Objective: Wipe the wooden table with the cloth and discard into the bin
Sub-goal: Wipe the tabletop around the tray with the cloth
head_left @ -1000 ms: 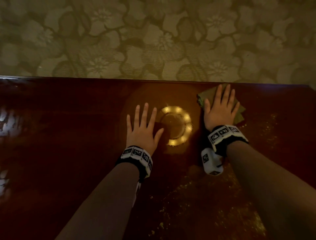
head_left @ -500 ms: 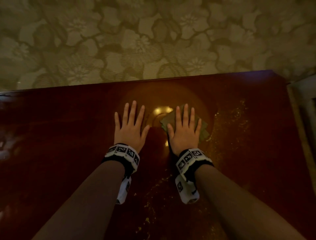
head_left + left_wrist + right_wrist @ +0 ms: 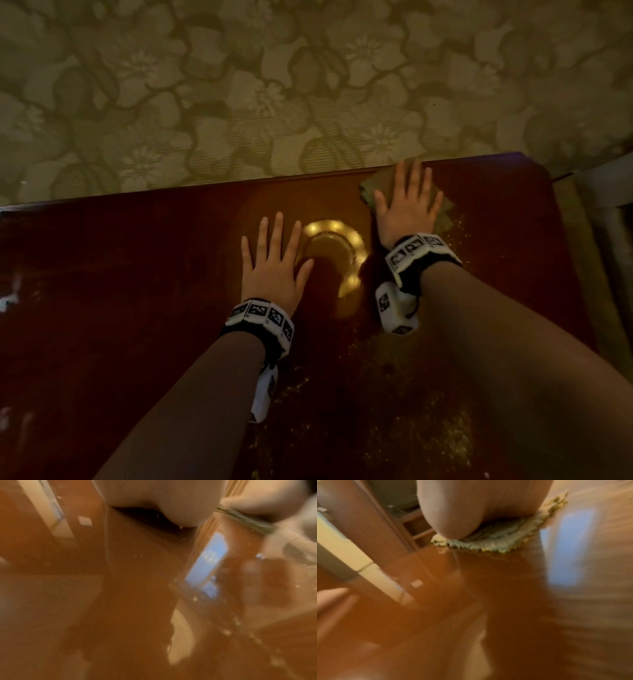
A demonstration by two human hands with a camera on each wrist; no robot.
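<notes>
A dark glossy wooden table [image 3: 137, 274] fills the lower part of the head view. My right hand [image 3: 407, 205] lies flat with straight fingers on a green cloth [image 3: 371, 186] near the table's far edge, right of centre. The right wrist view shows the palm pressing the cloth [image 3: 496, 540] onto the wood. My left hand [image 3: 274, 260] rests flat on the bare table, fingers spread, left of a round lamp reflection [image 3: 339, 253]. Yellowish crumbs [image 3: 438, 442] speckle the wood near me and by the cloth. No bin is in view.
Beyond the table's far edge lies a green floral carpet [image 3: 239, 102]. A pale piece of furniture [image 3: 609, 192] stands past the table's right end. In the right wrist view, reflections of furniture show in the polished top.
My right hand has slid the cloth away from me and to the right, from beside the lamp reflection up to the far edge. The left hand stays flat in about the same spot.
</notes>
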